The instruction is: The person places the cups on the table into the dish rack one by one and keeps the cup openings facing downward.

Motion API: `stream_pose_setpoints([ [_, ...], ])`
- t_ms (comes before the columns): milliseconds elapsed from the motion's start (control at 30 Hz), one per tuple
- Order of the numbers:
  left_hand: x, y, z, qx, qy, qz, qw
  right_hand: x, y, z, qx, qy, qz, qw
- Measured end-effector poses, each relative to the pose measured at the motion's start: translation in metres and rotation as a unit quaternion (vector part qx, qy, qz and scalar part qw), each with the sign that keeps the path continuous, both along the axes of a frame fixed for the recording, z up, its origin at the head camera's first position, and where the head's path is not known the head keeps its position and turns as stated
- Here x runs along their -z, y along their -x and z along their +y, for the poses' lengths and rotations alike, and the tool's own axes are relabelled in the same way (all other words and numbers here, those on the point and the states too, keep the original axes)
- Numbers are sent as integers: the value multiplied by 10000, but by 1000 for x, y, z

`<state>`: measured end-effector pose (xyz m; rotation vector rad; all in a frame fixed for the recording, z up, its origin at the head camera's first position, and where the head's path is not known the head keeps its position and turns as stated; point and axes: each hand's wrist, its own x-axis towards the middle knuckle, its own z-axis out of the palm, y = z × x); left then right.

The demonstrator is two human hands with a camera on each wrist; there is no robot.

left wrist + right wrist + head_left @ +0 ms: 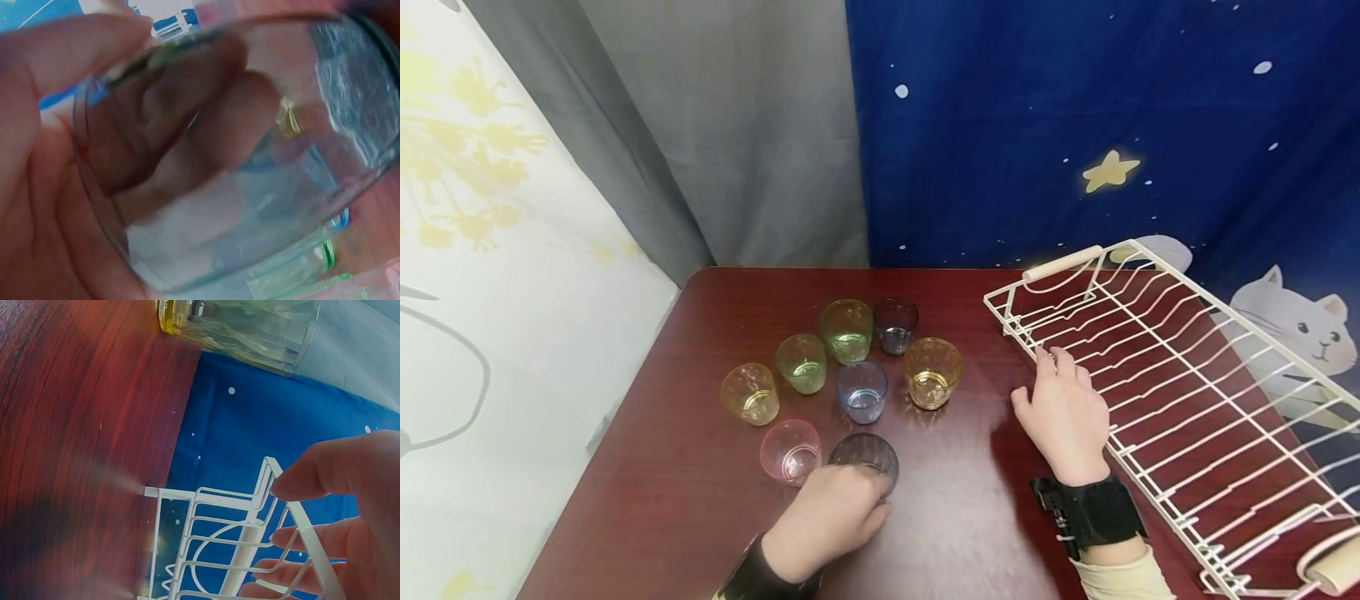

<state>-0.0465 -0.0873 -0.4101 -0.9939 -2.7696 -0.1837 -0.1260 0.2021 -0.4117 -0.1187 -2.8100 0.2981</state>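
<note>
My left hand (829, 518) grips a dark grey glass (863, 450) near the front of the group on the table. The left wrist view shows this glass (275, 219) up close and tilted, with fingers visible through its clear wall. Beside it stands a pink glass (792, 454), and just behind is a blue glass (862, 393). My right hand (1066, 417) is at the near long edge of a white wire dish rack (1180, 354). Its fingers reach over the rail, thumb spread apart; the right wrist view shows the fingers (331, 540) among the rack's wires.
Farther back stand a large green glass (847, 333), a small green glass (802, 365), a dark purple glass (896, 327) and two yellow glasses, one left (751, 395), one right (932, 373). The rack fills the right of the dark red table (700, 500). Curtains (775, 133) hang behind.
</note>
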Motion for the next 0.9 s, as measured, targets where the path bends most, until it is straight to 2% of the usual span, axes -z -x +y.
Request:
stream_pose_setpoints([
  [100, -1, 1, 1, -260, -106, 199, 9994, -3, 0, 1, -71, -2, -119, 9999],
  [233, -7, 6, -1, -478, -229, 208, 9984, -9, -2, 1, -160, 35, -377, 9992],
  [333, -12, 10, -6, -347, -456, 96, 9983, -12, -4, 0, -146, 215, -398, 9989],
  [433, -17, 13, -10, -161, -867, -32, 9961, -13, -6, -1, -104, 412, -164, 9990],
  [500, -19, 16, -13, -62, -1291, -136, 9915, -12, -7, -2, -117, 502, 90, 9986],
  [600, -23, 20, -13, 50, -2202, -513, 9741, -11, -8, -2, -194, 624, 460, 9968],
  [700, -25, 22, -11, 32, -3086, -999, 9459, -10, -8, -3, -240, 825, 693, 9939],
  [800, -28, 24, -6, -293, -3717, -1340, 9181, -10, -9, -3, -200, 943, 798, 9921],
  [900, -28, 28, -2, -760, -4228, -1466, 8911, -11, -9, -3, -165, 976, 872, 9913],
])
